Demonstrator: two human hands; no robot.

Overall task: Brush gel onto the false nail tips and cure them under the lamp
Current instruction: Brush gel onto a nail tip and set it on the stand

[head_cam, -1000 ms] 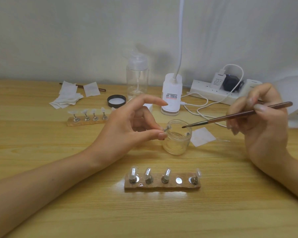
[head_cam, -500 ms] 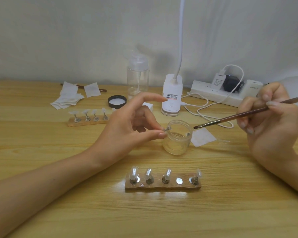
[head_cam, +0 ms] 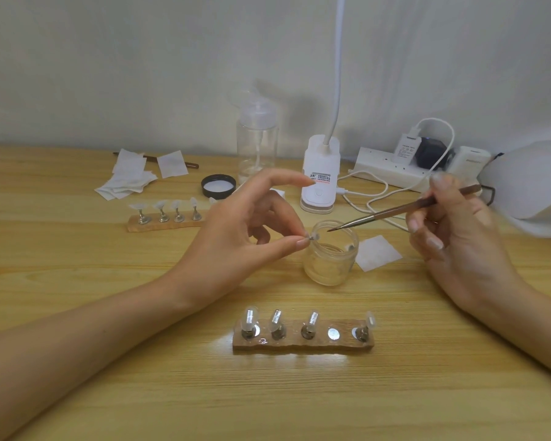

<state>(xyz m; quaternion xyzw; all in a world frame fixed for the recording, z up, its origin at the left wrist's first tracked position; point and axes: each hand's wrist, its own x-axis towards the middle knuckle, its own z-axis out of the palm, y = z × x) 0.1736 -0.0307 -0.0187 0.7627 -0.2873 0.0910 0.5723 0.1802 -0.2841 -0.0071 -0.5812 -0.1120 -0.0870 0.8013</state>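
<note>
My left hand (head_cam: 245, 230) pinches a small nail tip on its metal stand (head_cam: 312, 237) between thumb and middle finger, just over the left rim of the open glass gel jar (head_cam: 330, 253). My right hand (head_cam: 452, 230) grips a brown brush (head_cam: 401, 211), its tip pointing left above the jar mouth, close to the held nail tip. In front of me a wooden holder (head_cam: 303, 340) carries several nail tips on stands, with one bare slot. A second wooden holder (head_cam: 166, 222) with several tips lies behind my left hand. The white curing lamp (head_cam: 531, 189) sits at the far right.
A clear pump bottle (head_cam: 257, 144), a black jar lid (head_cam: 218, 186), a white clip lamp base (head_cam: 320, 173), a power strip (head_cam: 417, 167) with cables, and paper wipes (head_cam: 128, 179) line the back of the wooden table (head_cam: 299, 402). One wipe (head_cam: 377, 252) lies right of the jar.
My right hand swung right and back left, and the brush tip now reaches over the jar mouth toward the held nail tip. My left hand has stayed in place.
</note>
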